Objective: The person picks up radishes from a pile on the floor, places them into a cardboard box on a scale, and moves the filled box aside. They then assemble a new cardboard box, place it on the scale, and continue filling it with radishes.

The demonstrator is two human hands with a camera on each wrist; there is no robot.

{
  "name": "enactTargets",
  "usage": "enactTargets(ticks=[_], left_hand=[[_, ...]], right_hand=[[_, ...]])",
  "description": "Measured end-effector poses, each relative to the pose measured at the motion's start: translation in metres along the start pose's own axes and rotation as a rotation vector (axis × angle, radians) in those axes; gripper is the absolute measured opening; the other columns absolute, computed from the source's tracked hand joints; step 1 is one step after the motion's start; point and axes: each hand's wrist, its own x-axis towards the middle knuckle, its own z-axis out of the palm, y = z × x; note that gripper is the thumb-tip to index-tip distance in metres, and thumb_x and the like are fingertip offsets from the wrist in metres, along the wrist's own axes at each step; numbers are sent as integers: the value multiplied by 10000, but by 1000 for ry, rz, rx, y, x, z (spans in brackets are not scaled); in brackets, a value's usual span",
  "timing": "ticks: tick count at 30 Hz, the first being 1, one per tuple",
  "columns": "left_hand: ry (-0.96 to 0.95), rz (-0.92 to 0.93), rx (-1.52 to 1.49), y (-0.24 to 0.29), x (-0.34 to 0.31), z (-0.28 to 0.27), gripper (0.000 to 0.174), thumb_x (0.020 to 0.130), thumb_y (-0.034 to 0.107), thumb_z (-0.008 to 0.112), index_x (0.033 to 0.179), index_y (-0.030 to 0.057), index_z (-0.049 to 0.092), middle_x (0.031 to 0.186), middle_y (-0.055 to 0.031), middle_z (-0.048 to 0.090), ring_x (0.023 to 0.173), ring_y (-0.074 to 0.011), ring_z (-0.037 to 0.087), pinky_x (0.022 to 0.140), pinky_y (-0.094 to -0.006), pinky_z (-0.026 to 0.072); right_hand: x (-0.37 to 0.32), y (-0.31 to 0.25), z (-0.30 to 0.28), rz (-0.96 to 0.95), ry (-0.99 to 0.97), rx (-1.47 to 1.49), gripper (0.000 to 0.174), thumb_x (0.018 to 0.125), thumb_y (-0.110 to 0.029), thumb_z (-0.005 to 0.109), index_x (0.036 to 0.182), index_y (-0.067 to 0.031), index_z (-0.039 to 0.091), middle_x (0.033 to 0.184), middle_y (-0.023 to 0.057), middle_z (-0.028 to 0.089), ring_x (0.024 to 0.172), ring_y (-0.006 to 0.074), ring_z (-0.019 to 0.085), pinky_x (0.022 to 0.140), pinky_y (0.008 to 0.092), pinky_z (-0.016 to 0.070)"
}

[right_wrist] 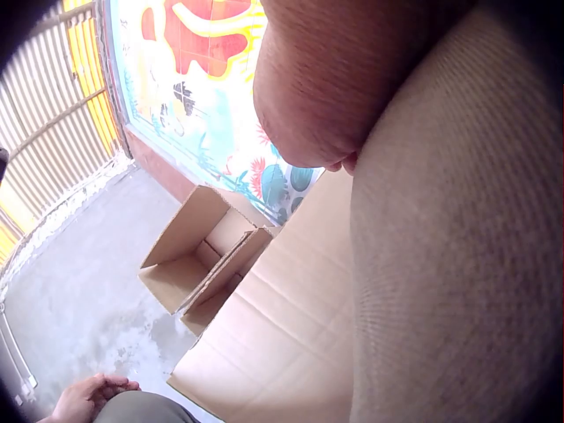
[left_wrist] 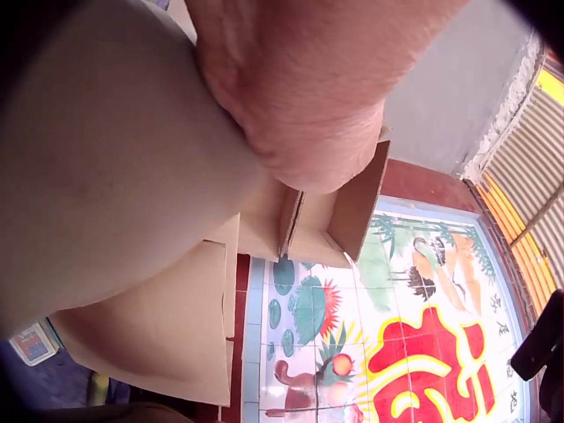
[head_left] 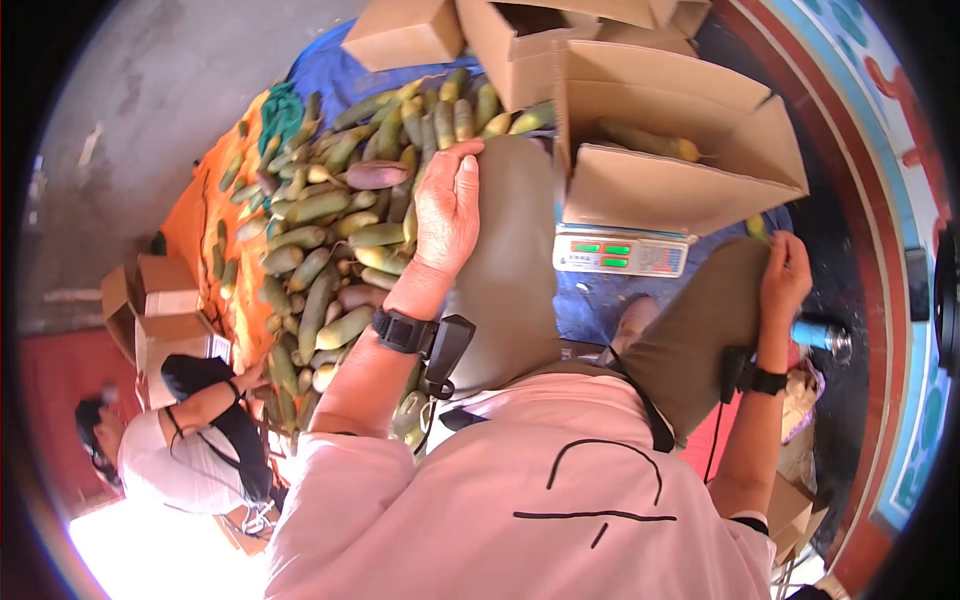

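Observation:
My left hand (head_left: 450, 205) rests on my left knee, holding nothing, with its fingers lying over the trouser leg (head_left: 505, 290). Against the outer side of the other knee lies my right hand (head_left: 787, 275), fingers loosely bent and nothing in them. Between and beyond the knees, an open cardboard box (head_left: 680, 195) stands on a digital scale (head_left: 622, 252) whose display glows green. Inside that box lie long green radishes (head_left: 650, 140). The wrist views show mostly the heel of each hand against the trousers, with the fingers largely hidden.
A big heap of green radishes (head_left: 315, 208), a few purplish, spreads at left over orange (head_left: 195, 215) and blue sheeting. More cardboard boxes (head_left: 405, 35) stand at the back. Another person (head_left: 190, 450) crouches at lower left. A bottle (head_left: 822, 336) stands by the tiled wall at right.

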Motion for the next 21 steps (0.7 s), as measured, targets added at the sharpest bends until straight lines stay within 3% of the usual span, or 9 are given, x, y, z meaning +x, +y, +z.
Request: enactTargets(ticks=[9,11,12,14,16,18,19,21], left_hand=[[59,-314,314,-128,-69,-71,246,901,195,460,990,8,593,926,-184,616,886,-339,587,796,-382,453],[20,-552,333,-155,-90,-81,292,887,258,472,997,19,599,946,-185,618,907,-344,589,800,-385,452],[24,-555,333,-167,-99,-81,292,887,258,472,997,19,599,946,-185,618,907,-344,589,800,-385,452],[-29,-857,266,-190,-114,-78,314,867,291,490,995,28,606,968,-190,619,925,-348,590,810,-393,452],[-64,-879,307,-212,-129,-71,319,860,295,483,998,33,604,981,-190,618,932,-348,589,823,-401,455],[-286,-750,453,-252,-151,-62,318,844,290,489,1006,41,603,988,-199,618,937,-347,591,833,-403,460],[-285,-751,450,-274,-162,-55,318,844,290,489,1006,41,603,988,-199,618,937,-347,591,833,-403,460],[-709,-409,794,-303,-175,-44,336,815,306,513,1010,47,603,984,-205,624,949,-340,597,841,-403,462]], right_hand=[[0,8,-4,17,-49,-73,144,891,-124,540,921,-4,615,843,124,629,759,224,615,704,308,480],[-1,10,-5,7,-51,-90,144,892,-118,538,923,-2,615,844,122,629,762,221,616,705,306,480],[-1,11,-6,6,-52,-91,143,896,-110,531,924,5,613,842,120,629,762,218,616,706,303,480],[-1,13,-8,1,-55,-92,144,900,-101,525,924,11,611,841,118,629,763,214,616,706,299,481],[-2,16,-10,18,-48,-88,145,907,-87,514,926,21,608,831,117,625,761,207,615,707,295,481],[-2,17,-12,-8,-59,-121,146,911,-85,508,930,25,603,839,122,622,756,209,611,707,297,481],[-3,19,-12,11,-63,-105,148,912,-84,504,933,27,599,844,127,619,760,210,609,708,297,480],[-4,18,-14,25,-69,-91,149,914,-83,500,937,29,596,849,132,616,763,211,607,709,298,478]])
